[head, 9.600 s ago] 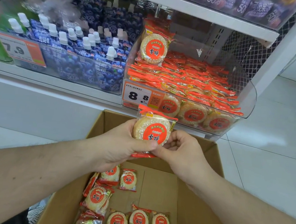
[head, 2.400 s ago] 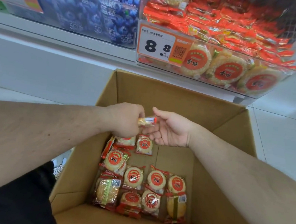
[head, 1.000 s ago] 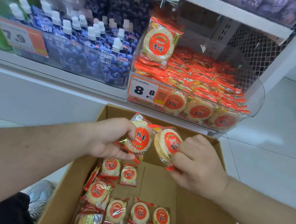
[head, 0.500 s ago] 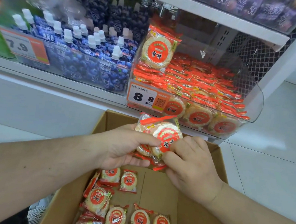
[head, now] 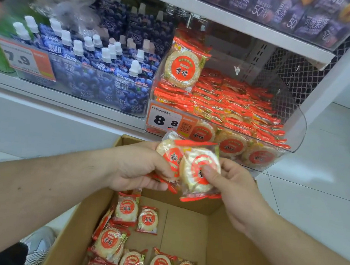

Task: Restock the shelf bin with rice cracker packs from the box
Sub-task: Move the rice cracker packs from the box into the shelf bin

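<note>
Above the open cardboard box (head: 232, 257), the left hand (head: 138, 167) is gripping one rice cracker pack (head: 168, 153) while the right hand (head: 235, 186) is pinching another pack (head: 195, 173), both clear-wrapped round crackers with red labels, overlapping just below the shelf bin (head: 295, 127).

Rice cracker packs (head: 198, 169) orange-red; box (head: 232, 257) brown; pouches (head: 110, 78) blue.

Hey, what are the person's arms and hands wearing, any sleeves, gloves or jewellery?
Nothing shows on either arm: both forearms are bare up to the frame edge, with no sleeves in view. The left hand and right hand have no gloves, rings or watch visible.
</note>
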